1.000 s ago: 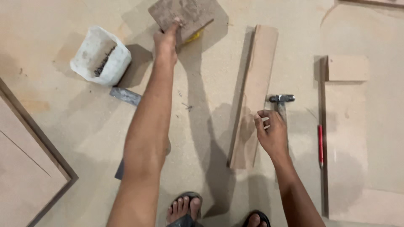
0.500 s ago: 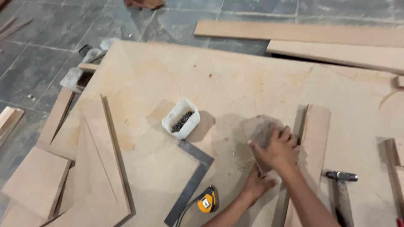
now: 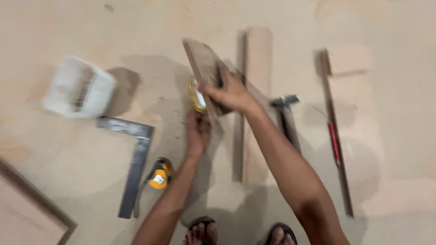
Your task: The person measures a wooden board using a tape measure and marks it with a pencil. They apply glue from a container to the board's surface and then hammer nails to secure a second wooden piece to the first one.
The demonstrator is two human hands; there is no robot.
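Right hand clamped on a small wooden board, fingers over its lower edge, board tilted up and away from the palm, raised above the sheet. Left hand just below, fingers curled, grip blurred and impossible to tell; near a yellow roll behind the board. Long plank flat on the sheet just right of both hands, hammer beyond it. Steel square and yellow tape measure to the left, white tub farther left. Red pencil well to the right.
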